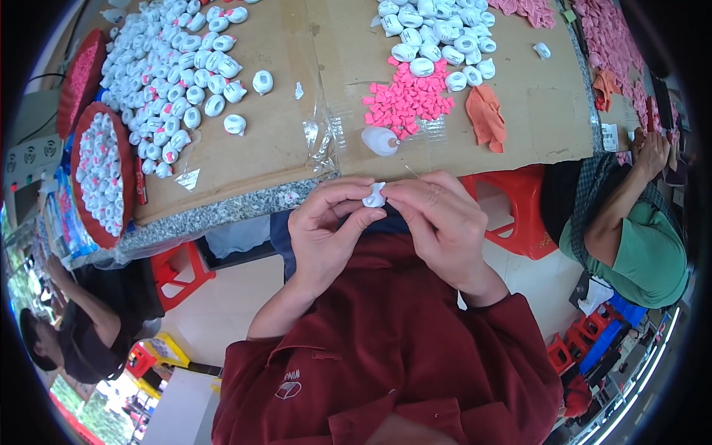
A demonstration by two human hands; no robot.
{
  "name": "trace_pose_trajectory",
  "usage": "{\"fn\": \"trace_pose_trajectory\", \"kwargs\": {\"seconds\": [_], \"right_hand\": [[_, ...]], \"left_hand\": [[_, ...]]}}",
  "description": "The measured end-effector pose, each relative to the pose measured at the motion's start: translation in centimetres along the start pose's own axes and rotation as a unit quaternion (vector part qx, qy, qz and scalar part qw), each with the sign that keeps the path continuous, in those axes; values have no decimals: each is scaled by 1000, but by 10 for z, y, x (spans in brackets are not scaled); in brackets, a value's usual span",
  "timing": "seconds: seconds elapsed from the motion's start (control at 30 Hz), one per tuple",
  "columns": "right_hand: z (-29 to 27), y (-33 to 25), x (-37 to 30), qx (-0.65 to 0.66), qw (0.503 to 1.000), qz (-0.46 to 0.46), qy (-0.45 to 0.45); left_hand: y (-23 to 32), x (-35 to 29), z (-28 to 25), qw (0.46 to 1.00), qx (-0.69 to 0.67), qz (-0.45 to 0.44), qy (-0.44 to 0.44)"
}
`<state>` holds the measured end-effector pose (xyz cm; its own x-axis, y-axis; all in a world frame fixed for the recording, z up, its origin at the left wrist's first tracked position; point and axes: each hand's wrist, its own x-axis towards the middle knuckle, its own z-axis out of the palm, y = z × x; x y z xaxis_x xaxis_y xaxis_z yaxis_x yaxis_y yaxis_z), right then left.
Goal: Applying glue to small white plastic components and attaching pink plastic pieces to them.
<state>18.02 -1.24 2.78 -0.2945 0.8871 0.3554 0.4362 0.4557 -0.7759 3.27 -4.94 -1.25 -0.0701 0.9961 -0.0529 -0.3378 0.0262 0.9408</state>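
Observation:
In front of my chest, just off the table's near edge, I hold a small white hollow toy part (374, 195). My left hand (326, 230) is closed, pinching it between thumb and fingers. The fingertips of my right hand (445, 226) are pinched together against its right side; whether they also hold a tiny piece is hidden. Beyond my hands lie a heap of small pink pieces (408, 96) and a translucent squeeze bottle (380, 141) on its side. An orange cloth-like scrap (486, 117) rests to their right.
A large pile of white parts (170, 74), many with pink bits, covers the table's left; more white parts (437, 30) lie at the back. Red trays (127, 167) stand at the left edge. Co-workers sit on both sides, one in a green shirt (645, 252), near red stools (519, 211).

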Motion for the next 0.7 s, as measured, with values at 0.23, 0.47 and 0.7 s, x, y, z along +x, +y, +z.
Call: {"fn": "trace_pose_trajectory", "kwargs": {"seconds": [0.23, 0.47, 0.7], "right_hand": [[-13, 14, 10, 120, 983, 111, -88], [-10, 16, 10, 144, 976, 133, -91], [-10, 20, 10, 176, 969, 140, -105]], "left_hand": [[5, 4, -7, 996, 62, 25, -59], [4, 4, -7, 994, 93, 25, -57], [8, 3, 0, 998, 65, -4, -16]]}}
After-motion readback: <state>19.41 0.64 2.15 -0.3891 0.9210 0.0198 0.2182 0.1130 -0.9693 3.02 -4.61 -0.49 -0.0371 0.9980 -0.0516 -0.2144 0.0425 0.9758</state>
